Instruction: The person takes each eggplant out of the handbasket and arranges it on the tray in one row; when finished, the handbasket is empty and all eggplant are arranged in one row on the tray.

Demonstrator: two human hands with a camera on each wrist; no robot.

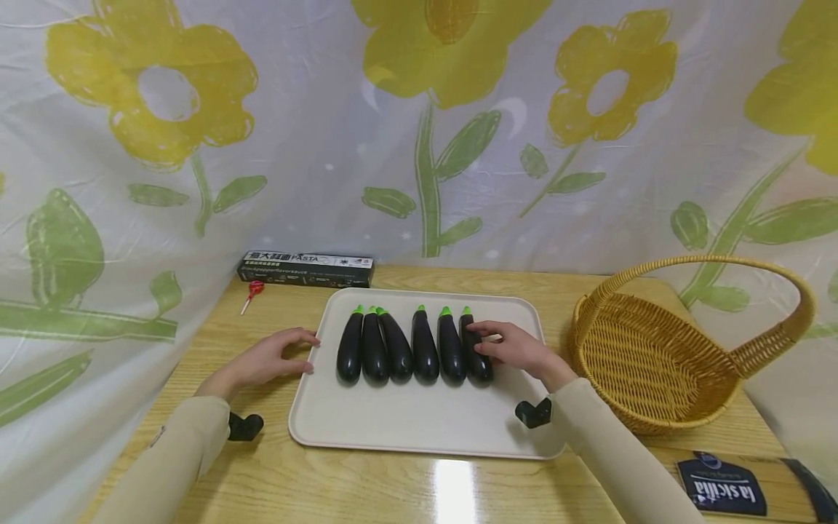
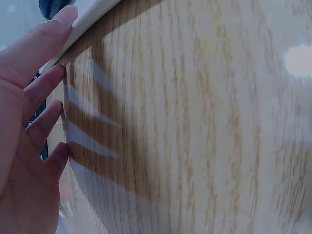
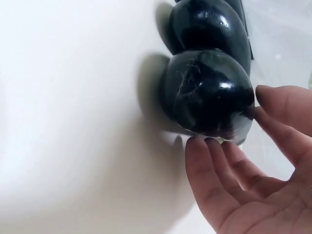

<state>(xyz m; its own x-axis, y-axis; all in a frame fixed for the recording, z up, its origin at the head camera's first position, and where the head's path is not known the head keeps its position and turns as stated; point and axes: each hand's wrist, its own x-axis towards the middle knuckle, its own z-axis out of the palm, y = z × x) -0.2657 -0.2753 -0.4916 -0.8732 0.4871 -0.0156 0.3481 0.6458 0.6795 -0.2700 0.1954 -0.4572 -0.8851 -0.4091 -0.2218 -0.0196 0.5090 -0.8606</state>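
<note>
Several dark, glossy eggplants with green stem ends lie side by side on a pale rectangular tray [image 1: 419,426]. My right hand [image 1: 517,349] touches the rightmost eggplant [image 1: 481,367]; in the right wrist view its spread fingers [image 3: 200,161] rest along that eggplant's side, not wrapped round it. At the tray's left rim is my left hand [image 1: 271,356], fingers loosely spread and holding nothing. The left wrist view shows its thumb [image 2: 53,24] at the white rim, the other fingers above the wood. The leftmost eggplant [image 1: 350,349] stands nearest to that hand.
A woven basket [image 1: 644,364] with a tall handle stands right of the tray. Behind the tray's left corner lie a dark pasta box [image 1: 304,271] and small red-handled scissors [image 1: 252,293]. A pasta packet [image 1: 720,484] lies at the front right. Flowered cloth hangs round the wooden table.
</note>
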